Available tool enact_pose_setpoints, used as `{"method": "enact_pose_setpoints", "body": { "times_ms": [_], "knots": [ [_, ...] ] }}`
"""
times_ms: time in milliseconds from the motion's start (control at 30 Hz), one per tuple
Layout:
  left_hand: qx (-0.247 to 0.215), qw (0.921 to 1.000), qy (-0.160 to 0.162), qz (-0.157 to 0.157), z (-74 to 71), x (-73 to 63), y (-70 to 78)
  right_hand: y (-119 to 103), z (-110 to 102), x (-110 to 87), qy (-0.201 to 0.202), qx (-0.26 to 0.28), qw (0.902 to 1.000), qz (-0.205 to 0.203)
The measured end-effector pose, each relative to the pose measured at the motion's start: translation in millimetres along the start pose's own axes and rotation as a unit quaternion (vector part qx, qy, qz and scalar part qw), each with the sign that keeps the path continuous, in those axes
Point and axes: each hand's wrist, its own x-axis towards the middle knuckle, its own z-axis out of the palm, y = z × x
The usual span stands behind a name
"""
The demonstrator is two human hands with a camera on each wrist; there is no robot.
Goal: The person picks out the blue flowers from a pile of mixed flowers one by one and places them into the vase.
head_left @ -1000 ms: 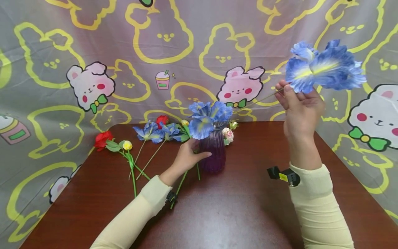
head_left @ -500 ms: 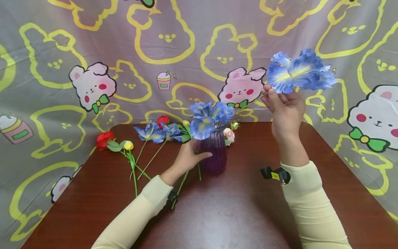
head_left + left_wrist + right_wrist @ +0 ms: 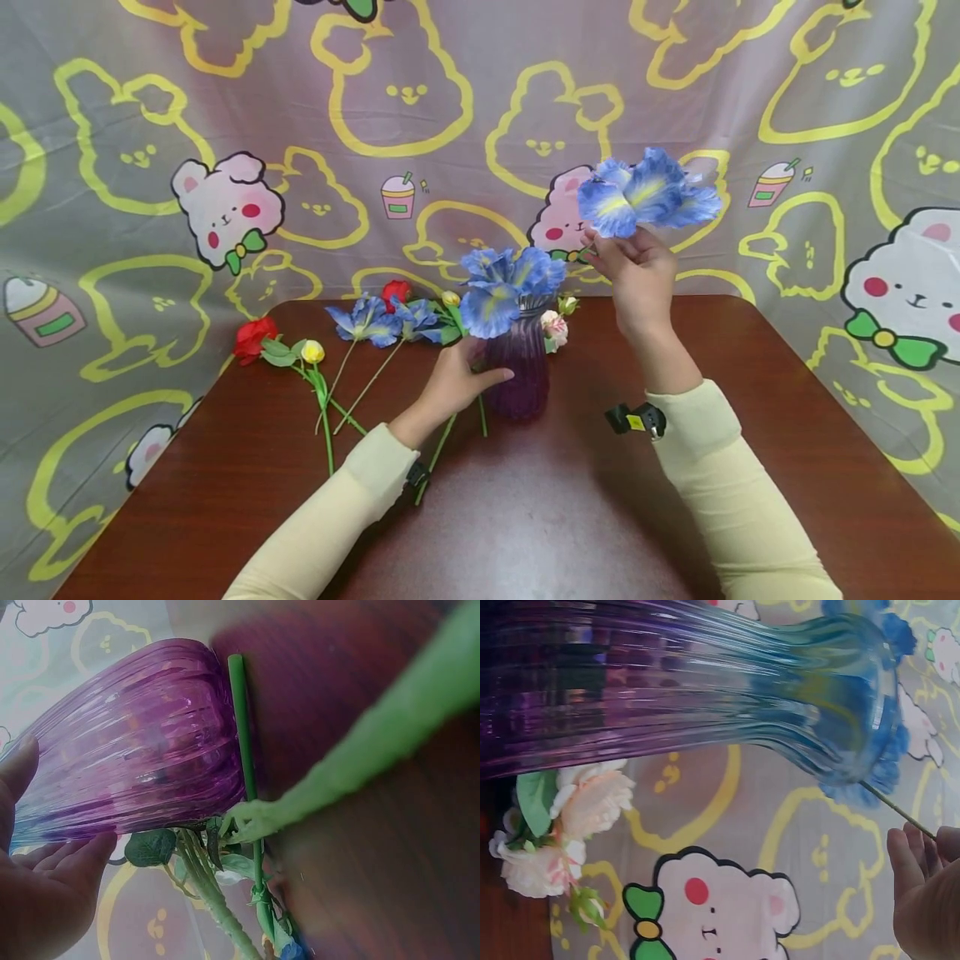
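Observation:
My left hand (image 3: 453, 379) grips the ribbed purple glass vase (image 3: 527, 367) around its side, with the thumb across the front. The vase stands upright on the table. Blue iris petals (image 3: 495, 292) spread over its mouth. Above and to the right, my right hand (image 3: 643, 279) pinches the thin stem of another blue iris (image 3: 637, 196) close under the bloom. In the right wrist view, that stem (image 3: 896, 808) slants from the fingers to the vase's bluish rim (image 3: 885, 705). Whether its end lies inside the rim is hard to tell.
On the brown table (image 3: 517, 517), left of the vase, lie two blue irises (image 3: 367, 321), red flowers (image 3: 255, 337) and yellow buds (image 3: 312, 351) with green stems. Pale pink flowers (image 3: 553, 329) lie behind the vase. A patterned cloth (image 3: 420, 100) hangs around the table.
My right hand has moved left and slightly down with the iris, bringing it closer to the vase. The left hand stays on the vase.

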Motion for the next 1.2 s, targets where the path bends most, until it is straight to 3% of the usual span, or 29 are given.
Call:
{"method": "enact_pose_setpoints", "body": {
  "times_ms": [300,433,733,1200],
  "knots": [
    [0.000,1.0000,-0.001,0.008,0.7,-0.9,-0.4,19,5,3.5,-0.011,-0.015,0.9989,0.043],
    [0.000,1.0000,0.000,0.010,0.8,-0.7,-1.1,24,7,5.3,-0.027,-0.051,0.9966,0.059],
    [-0.004,0.9999,0.001,0.011,1.6,0.4,-2.2,37,11,7.2,-0.065,-0.175,0.9789,0.084],
    [0.004,0.9999,0.002,0.014,0.3,0.5,-3.1,44,22,4.5,-0.074,-0.211,0.9661,0.129]
  ]
}}
